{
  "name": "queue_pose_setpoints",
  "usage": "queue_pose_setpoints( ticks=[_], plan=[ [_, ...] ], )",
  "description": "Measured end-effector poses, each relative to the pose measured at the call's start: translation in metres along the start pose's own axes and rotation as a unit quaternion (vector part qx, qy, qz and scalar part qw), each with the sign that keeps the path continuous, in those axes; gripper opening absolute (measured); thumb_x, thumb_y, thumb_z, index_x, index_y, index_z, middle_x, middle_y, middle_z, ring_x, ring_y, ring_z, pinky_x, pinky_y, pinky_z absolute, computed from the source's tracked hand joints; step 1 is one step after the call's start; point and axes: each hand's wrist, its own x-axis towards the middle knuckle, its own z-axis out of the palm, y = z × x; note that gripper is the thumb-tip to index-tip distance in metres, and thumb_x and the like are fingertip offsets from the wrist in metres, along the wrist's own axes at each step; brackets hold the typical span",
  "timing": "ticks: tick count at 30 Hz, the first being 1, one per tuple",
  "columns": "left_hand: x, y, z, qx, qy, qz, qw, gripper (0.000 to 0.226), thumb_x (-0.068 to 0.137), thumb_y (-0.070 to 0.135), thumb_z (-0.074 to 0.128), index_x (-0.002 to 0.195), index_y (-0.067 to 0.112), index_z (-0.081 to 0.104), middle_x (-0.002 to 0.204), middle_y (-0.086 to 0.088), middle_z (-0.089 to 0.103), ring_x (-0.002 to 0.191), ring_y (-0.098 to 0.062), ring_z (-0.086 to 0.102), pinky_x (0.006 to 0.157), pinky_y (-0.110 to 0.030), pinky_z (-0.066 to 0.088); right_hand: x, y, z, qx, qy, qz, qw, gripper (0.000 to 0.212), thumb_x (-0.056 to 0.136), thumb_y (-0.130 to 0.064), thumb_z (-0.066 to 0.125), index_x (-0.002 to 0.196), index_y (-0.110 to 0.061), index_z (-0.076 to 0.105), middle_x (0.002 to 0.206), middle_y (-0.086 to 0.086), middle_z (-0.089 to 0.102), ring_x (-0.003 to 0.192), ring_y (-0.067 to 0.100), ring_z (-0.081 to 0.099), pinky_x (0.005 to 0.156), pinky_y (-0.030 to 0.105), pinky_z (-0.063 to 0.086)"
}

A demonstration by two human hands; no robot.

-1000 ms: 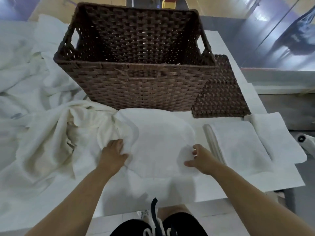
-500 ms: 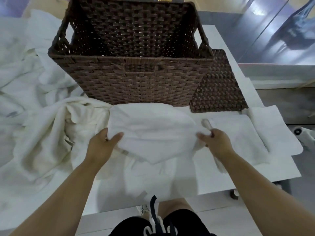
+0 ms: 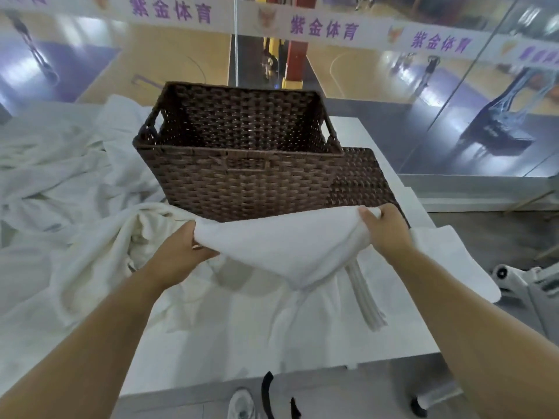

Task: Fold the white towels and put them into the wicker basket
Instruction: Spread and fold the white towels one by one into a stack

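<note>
Left hand [image 3: 178, 252] and right hand [image 3: 384, 228] pinch the towel's [image 3: 287, 249] 2 far corners, near the basket [image 3: 242, 176], probably for folding; fingers mostly hidden.

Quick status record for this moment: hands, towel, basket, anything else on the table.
left hand: grips the near-left edge of the held towel
right hand: pinches its right corner
held towel: folded, lifted off the table, sagging between both hands, just in front of the basket
wicker basket: upright, open, no towels visible inside
folded towels: on the table under the right forearm
loose towels: heaped left
</note>
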Motion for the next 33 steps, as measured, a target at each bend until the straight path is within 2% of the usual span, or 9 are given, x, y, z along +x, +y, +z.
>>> queue_pose_setpoints(
  ticks=[4, 8, 13, 15, 17, 21, 23, 28, 33],
  plan=[
    [-0.016, 0.033, -0.008, -0.13, 0.071, -0.031, 0.989, 0.023, 0.079, 0.025, 0.066, 0.1, 0.015, 0.062, 0.102, -0.002, 0.067, 0.097, -0.022, 0.063, 0.081, -0.035, 0.052, -0.005, -0.014, -0.026, -0.011, -0.035, -0.02, 0.999, 0.04, 0.094, -0.044, 0.047, 0.099, -0.005, 0.049, 0.091, 0.009, 0.054, 0.086, 0.027, 0.055, 0.078, 0.042, 0.05],
    [-0.034, 0.066, -0.018, -0.213, 0.115, -0.008, 0.97, 0.026, 0.093, 0.011, 0.054, 0.117, 0.004, 0.057, 0.113, -0.011, 0.064, 0.101, -0.027, 0.064, 0.083, -0.037, 0.053, -0.019, -0.03, -0.058, -0.019, -0.02, -0.07, 0.997, 0.045, 0.094, -0.035, 0.051, 0.06, -0.013, 0.032, 0.057, 0.003, 0.034, 0.052, 0.02, 0.036, 0.051, 0.029, 0.031],
    [-0.054, 0.103, -0.027, -0.221, 0.191, -0.002, 0.956, 0.006, 0.091, 0.008, 0.056, 0.087, 0.012, 0.056, 0.084, -0.009, 0.061, 0.078, -0.024, 0.063, 0.069, -0.036, 0.057, -0.032, -0.037, -0.094, 0.05, -0.021, -0.077, 0.996, 0.05, 0.091, -0.037, 0.057, 0.051, -0.015, 0.037, 0.054, 0.002, 0.031, 0.053, 0.019, 0.031, 0.058, 0.029, 0.029],
    [-0.062, 0.112, -0.03, -0.22, 0.222, -0.007, 0.95, 0.01, 0.09, 0.012, 0.059, 0.083, 0.014, 0.052, 0.081, -0.009, 0.061, 0.071, -0.025, 0.063, 0.05, -0.027, 0.053, -0.038, -0.035, -0.104, 0.108, -0.027, -0.06, 0.992, 0.036, 0.086, -0.043, 0.063, 0.073, -0.01, 0.061, 0.068, 0.0, 0.051, 0.065, 0.019, 0.047, 0.065, 0.029, 0.041],
    [-0.072, 0.118, -0.036, -0.222, 0.234, 0.001, 0.947, 0.018, 0.085, 0.023, 0.064, 0.095, 0.009, 0.056, 0.084, -0.01, 0.062, 0.069, -0.027, 0.062, 0.043, -0.027, 0.049, -0.047, -0.032, -0.114, 0.188, -0.057, -0.037, 0.98, 0.033, 0.081, -0.038, 0.072, 0.101, -0.013, 0.063, 0.09, -0.002, 0.06, 0.083, 0.018, 0.057, 0.074, 0.032, 0.048],
    [-0.092, 0.121, -0.043, -0.23, 0.242, 0.01, 0.942, 0.03, 0.08, 0.027, 0.068, 0.103, 0.009, 0.063, 0.092, -0.01, 0.064, 0.077, -0.024, 0.061, 0.075, -0.043, 0.054, -0.067, -0.024, -0.131, 0.239, -0.1, -0.067, 0.963, 0.041, 0.076, 0.001, 0.074, 0.114, -0.009, 0.061, 0.089, 0.003, 0.059, 0.083, 0.017, 0.06, 0.083, 0.033, 0.05],
    [-0.103, 0.123, -0.043, -0.233, 0.219, 0.03, 0.947, 0.016, 0.083, 0.015, 0.07, 0.098, 0.013, 0.067, 0.089, -0.006, 0.064, 0.08, -0.019, 0.059, 0.078, -0.037, 0.052, -0.076, -0.022, -0.136, 0.218, -0.092, -0.094, 0.967, 0.042, 0.075, 0.007, 0.073, 0.113, -0.007, 0.064, 0.089, 0.008, 0.065, 0.083, 0.021, 0.063, 0.085, 0.033, 0.052],
    [-0.135, 0.13, -0.043, -0.113, 0.216, 0.068, 0.967, 0.044, 0.064, 0.006, 0.083, 0.088, 0.039, 0.067, 0.093, 0.005, 0.069, 0.083, -0.012, 0.064, 0.081, -0.024, 0.05, -0.093, -0.024, -0.147, 0.104, -0.031, -0.172, 0.979, 0.03, 0.075, -0.006, 0.078, 0.102, -0.017, 0.071, 0.096, 0.002, 0.068, 0.089, 0.02, 0.062, 0.09, 0.033, 0.05],
    [-0.161, 0.142, -0.039, -0.001, 0.267, 0.125, 0.956, 0.034, 0.075, 0.016, 0.077, 0.069, 0.047, 0.064, 0.075, 0.018, 0.064, 0.066, 0.014, 0.053, 0.06, 0.002, 0.035, -0.111, -0.029, -0.158, 0.064, 0.031, -0.237, 0.969, 0.008, 0.086, -0.015, 0.067, 0.086, -0.022, 0.07, 0.086, -0.006, 0.065, 0.085, 0.017, 0.058, 0.079, 0.029, 0.043]
  ],
)
